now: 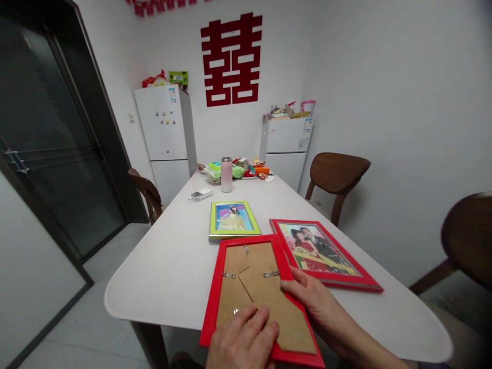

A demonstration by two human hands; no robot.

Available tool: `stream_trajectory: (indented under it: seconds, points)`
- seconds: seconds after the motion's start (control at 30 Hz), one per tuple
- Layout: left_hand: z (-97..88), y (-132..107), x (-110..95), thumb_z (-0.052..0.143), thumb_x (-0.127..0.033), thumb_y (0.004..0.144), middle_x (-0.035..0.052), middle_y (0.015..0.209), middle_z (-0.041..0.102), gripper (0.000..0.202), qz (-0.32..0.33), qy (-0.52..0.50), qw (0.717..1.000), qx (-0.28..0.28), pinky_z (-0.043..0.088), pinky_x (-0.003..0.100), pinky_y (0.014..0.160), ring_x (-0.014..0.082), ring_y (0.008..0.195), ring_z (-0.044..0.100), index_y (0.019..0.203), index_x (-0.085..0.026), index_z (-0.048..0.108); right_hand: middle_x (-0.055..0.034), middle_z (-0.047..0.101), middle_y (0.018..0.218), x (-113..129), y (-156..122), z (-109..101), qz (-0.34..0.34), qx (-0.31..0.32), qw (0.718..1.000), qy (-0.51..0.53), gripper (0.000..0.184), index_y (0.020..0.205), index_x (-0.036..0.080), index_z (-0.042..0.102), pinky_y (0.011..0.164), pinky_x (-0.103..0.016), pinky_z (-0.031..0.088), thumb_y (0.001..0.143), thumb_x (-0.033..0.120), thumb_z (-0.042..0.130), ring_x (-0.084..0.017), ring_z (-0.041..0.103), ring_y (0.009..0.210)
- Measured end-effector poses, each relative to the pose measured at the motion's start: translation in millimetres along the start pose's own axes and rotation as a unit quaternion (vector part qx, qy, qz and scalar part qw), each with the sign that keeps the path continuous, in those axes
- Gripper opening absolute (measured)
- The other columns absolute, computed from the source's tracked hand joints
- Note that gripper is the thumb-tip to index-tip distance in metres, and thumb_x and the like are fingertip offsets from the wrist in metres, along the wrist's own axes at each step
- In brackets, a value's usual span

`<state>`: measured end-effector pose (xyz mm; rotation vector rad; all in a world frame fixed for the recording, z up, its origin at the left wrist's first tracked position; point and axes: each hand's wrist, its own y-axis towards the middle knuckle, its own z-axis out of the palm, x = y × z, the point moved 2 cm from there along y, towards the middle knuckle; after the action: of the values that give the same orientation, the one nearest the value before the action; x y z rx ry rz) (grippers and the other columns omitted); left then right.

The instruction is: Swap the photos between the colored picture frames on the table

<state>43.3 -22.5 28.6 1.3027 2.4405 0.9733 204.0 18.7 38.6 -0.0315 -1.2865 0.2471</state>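
A red picture frame (286, 261) is tilted up at the table's near edge with its back towards me. Its brown backing board (246, 287) carries several small metal clips, and a dark line runs across its middle. My right hand (307, 292) grips the right side, thumb on the red border and fingers hidden beneath. Over the lower part of the back, my left hand (244, 338) has its fingers bent together on the board and covers part of the bottom rim. Beyond it lie a green-framed picture (233, 218) and, to the right, a larger red-framed picture (319, 248), both face up.
On the white table (161, 277) stand a pink bottle (226, 175) and a small white device (201, 195). Packets (242, 168) are heaped at the far end. Wooden chairs (338, 171) flank the table; two white refrigerators (163, 123) are behind it.
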Motion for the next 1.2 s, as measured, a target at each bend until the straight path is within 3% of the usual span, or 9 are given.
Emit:
stream_trajectory:
  seconds: [0.13,0.23,0.43,0.63,0.8,0.87,1.0,1.2]
  points:
    - [10.9,-1,0,0.047,-0.026,0.074,0.0033,0.102,0.062,0.028,-0.015,-0.004,1.0,0.02,0.054,0.028,0.067,0.0205,0.085,0.061,0.098,-0.015,0.055,-0.0108,0.063,0.097,-11,15,-10,-0.006,0.007,0.993,-0.116,0.045,0.106,0.012,0.05,0.071,-0.033,0.047,0.065,0.029,0.052,-0.021,0.06,0.082]
    - [17.7,-1,0,0.051,-0.029,0.073,0.0043,0.105,0.06,0.031,-0.029,-0.016,0.998,0.052,0.054,0.031,0.069,0.0221,0.088,0.059,0.1,-0.015,0.054,-0.0101,0.062,0.098,-11,24,-17,-0.048,-0.005,0.966,-0.254,0.043,0.105,0.011,0.05,0.072,-0.03,0.046,0.065,0.025,0.048,-0.019,0.06,0.082]
    - [25.2,2,2,0.058,-0.031,0.07,0.0061,0.11,0.057,0.038,-0.06,-0.054,0.988,0.128,0.051,0.036,0.076,0.0242,0.094,0.056,0.104,-0.014,0.052,-0.0107,0.064,0.089,-5,35,-24,-0.101,-0.072,0.833,-0.54,0.036,0.099,0.011,0.053,0.069,-0.027,0.043,0.067,0.025,0.046,-0.019,0.059,0.079]
    - [31.2,6,11,0.059,-0.028,0.07,0.0045,0.116,0.053,0.04,-0.123,-0.098,0.97,0.186,0.045,0.037,0.085,0.0234,0.102,0.05,0.108,-0.016,0.05,-0.0116,0.063,0.082,-7,46,-17,-0.116,-0.085,0.724,-0.674,0.023,0.085,0.012,0.057,0.065,-0.026,0.04,0.072,0.025,0.042,-0.02,0.058,0.075]
    - [36.0,10,16,0.059,-0.025,0.07,0.004,0.116,0.053,0.039,-0.155,-0.126,0.963,0.184,0.043,0.037,0.088,0.022,0.104,0.048,0.107,-0.018,0.051,-0.0127,0.06,0.082,1,53,-10,-0.091,-0.096,0.646,-0.752,0.022,0.084,0.012,0.058,0.062,-0.027,0.038,0.074,0.024,0.042,-0.021,0.057,0.073]
    - [33.9,9,18,0.058,-0.024,0.07,0.0056,0.115,0.054,0.039,-0.158,-0.133,0.963,0.175,0.042,0.038,0.089,0.0219,0.104,0.049,0.108,-0.018,0.05,-0.0115,0.057,0.087,5,56,-9,-0.114,-0.088,0.638,-0.756,0.022,0.087,0.013,0.058,0.064,-0.027,0.038,0.072,0.022,0.044,-0.02,0.056,0.077]
    - [25.6,-4,29,0.061,-0.027,0.067,0.0116,0.114,0.053,0.045,-0.181,-0.107,0.968,0.14,0.04,0.048,0.088,0.0259,0.104,0.049,0.109,-0.016,0.049,-0.0089,0.056,0.086,4,64,-8,-0.154,-0.038,0.659,-0.735,0.021,0.08,0.015,0.062,0.071,-0.024,0.036,0.073,0.018,0.043,-0.017,0.052,0.083]
    - [24.0,-24,42,0.065,-0.031,0.063,0.0147,0.115,0.052,0.05,-0.193,-0.091,0.972,0.093,0.042,0.045,0.087,0.0254,0.104,0.049,0.107,-0.015,0.048,-0.0076,0.053,0.084,-3,73,-7,-0.152,-0.082,0.659,-0.732,0.026,0.079,0.019,0.065,0.06,-0.026,0.035,0.078,0.023,0.039,-0.017,0.052,0.072]
